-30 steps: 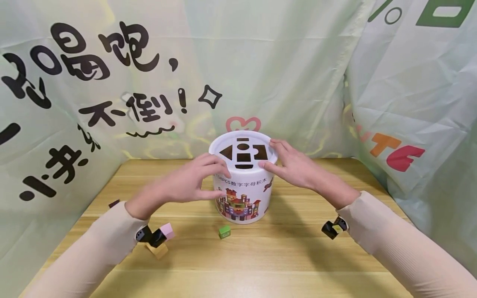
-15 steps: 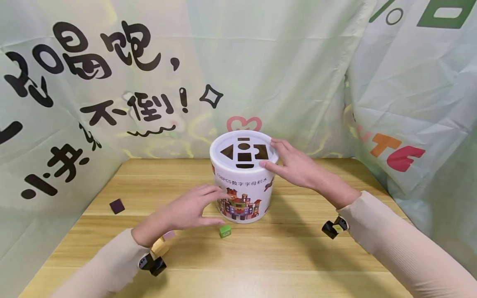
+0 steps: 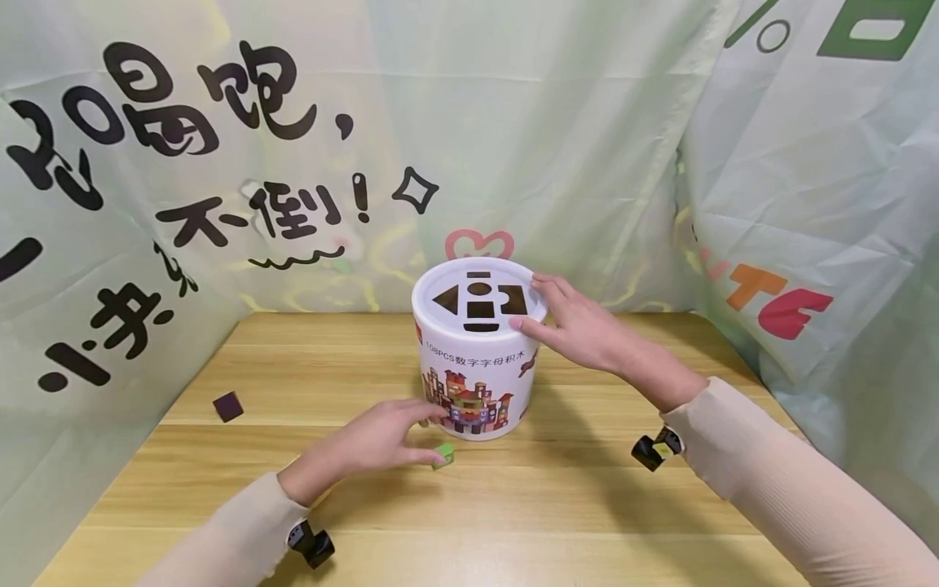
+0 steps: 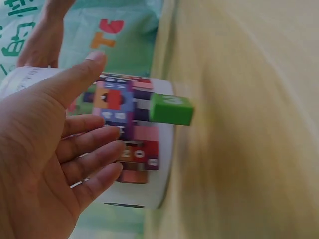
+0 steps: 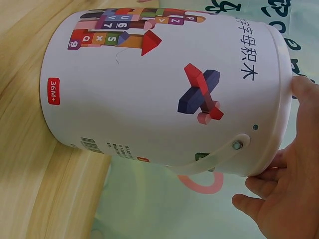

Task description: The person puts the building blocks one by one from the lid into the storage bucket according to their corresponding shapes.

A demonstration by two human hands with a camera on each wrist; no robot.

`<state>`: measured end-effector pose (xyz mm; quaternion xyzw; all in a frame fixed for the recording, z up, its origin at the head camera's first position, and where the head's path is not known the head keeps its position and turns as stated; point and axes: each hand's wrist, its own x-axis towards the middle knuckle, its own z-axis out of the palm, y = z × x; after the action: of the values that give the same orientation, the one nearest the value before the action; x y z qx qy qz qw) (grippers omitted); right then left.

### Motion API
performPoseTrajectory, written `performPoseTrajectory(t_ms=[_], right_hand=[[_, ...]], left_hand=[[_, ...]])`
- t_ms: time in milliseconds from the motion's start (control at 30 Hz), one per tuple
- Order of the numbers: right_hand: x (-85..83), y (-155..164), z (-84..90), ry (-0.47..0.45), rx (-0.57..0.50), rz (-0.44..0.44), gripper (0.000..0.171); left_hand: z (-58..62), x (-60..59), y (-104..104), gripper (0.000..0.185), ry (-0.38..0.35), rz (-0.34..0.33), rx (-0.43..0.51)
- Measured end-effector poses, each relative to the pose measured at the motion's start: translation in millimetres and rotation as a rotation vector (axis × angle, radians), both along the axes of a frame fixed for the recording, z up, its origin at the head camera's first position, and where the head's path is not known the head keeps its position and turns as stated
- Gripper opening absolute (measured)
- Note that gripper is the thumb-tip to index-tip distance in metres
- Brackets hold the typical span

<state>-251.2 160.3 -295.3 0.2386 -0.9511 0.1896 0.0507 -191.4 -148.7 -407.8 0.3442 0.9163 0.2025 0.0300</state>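
A white bucket (image 3: 477,367) (image 5: 164,84) with printed blocks on its side stands mid-table, and its lid (image 3: 478,298) has shape cut-outs. My right hand (image 3: 575,326) (image 5: 284,199) grips the lid's right rim, thumb at the front and fingers at the back. My left hand (image 3: 429,436) (image 4: 65,144) lies low over the table by the bucket's foot, fingers spread and holding nothing. A small green cube (image 3: 443,454) (image 4: 172,108) sits just beyond its fingertips. In the left wrist view a gap shows between fingers and cube.
A dark purple block (image 3: 228,405) lies at the left of the wooden table (image 3: 557,505). Printed plastic sheeting (image 3: 807,204) walls the table at the back and both sides. Small black wrist cameras (image 3: 311,545) hang under both sleeves.
My left hand has come down from the bucket's left rim to the tabletop, reaching toward the green cube. The sleeve now covers the pink and tan blocks. The right hand has stayed put.
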Motion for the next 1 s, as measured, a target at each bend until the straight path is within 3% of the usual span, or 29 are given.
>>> performPoseTrajectory(t_ms=[300, 600, 1000], right_hand=[[0.6, 0.1, -0.1, 0.001, 0.001, -0.007, 0.092], [1.3, -0.4, -0.4, -0.004, 0.005, -0.01, 0.093], [1.9, -0.1, -0.3, -0.004, 0.0, -0.001, 0.092]], left_hand=[[-20.2, -4.5, 4.1, 0.061, -0.069, 0.011, 0.003], [-31.8, -6.9, 8.6, 0.05, -0.055, -0.011, -0.037], [-36.4, -10.3, 11.5, 0.025, 0.004, -0.063, -0.065]])
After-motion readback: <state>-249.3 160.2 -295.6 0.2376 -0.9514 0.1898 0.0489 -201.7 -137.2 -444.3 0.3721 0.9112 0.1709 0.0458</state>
